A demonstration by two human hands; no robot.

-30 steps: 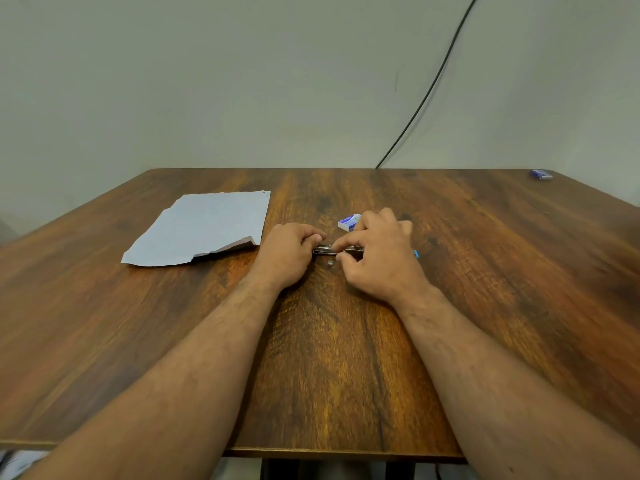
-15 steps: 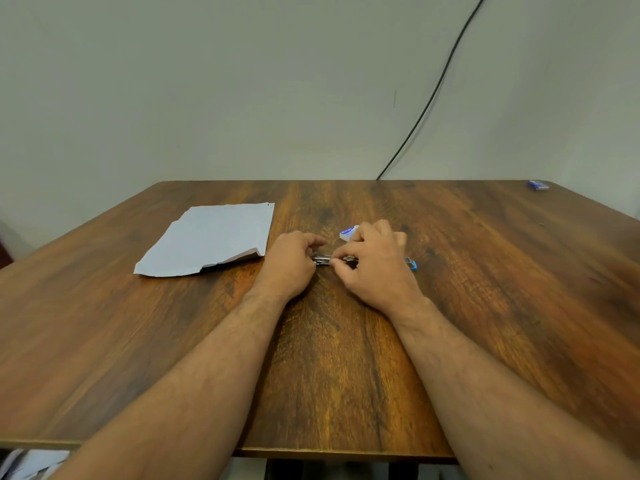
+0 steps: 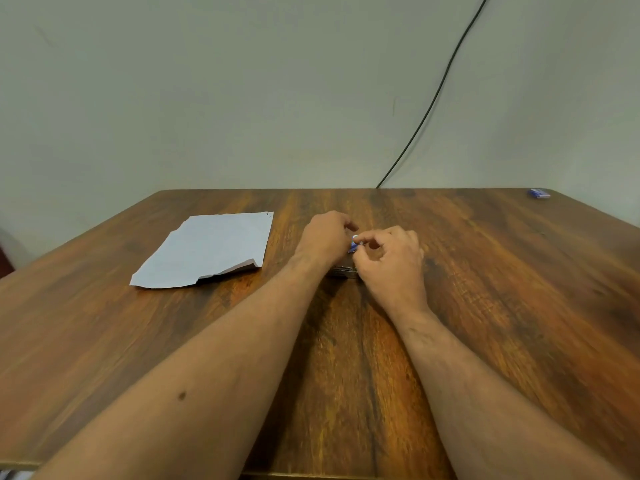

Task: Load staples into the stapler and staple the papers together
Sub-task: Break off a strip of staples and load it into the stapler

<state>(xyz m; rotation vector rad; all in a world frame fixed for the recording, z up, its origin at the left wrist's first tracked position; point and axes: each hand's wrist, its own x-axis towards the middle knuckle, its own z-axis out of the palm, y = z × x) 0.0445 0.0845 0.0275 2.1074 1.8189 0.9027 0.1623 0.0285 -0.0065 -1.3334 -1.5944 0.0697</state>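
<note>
My left hand (image 3: 323, 239) and my right hand (image 3: 393, 263) meet at the middle of the wooden table (image 3: 502, 289). A small blue and white staple box (image 3: 353, 244) is pinched between them, with my right thumb and forefinger on its right end and my left fingers curled against its left side. Below the hands a metal stapler (image 3: 343, 271) lies on the table, mostly hidden. A stack of white papers (image 3: 207, 249) with a torn, curled near corner lies flat to the left, apart from both hands.
A second small blue box (image 3: 538, 193) sits at the table's far right corner. A black cable (image 3: 436, 95) runs down the wall behind the table. The table's near edge (image 3: 311, 474) is close to my forearms.
Both hands have left the stapler and shifted slightly away from me onto the staple box. The stapler now lies on the table below them. The camera has tilted up.
</note>
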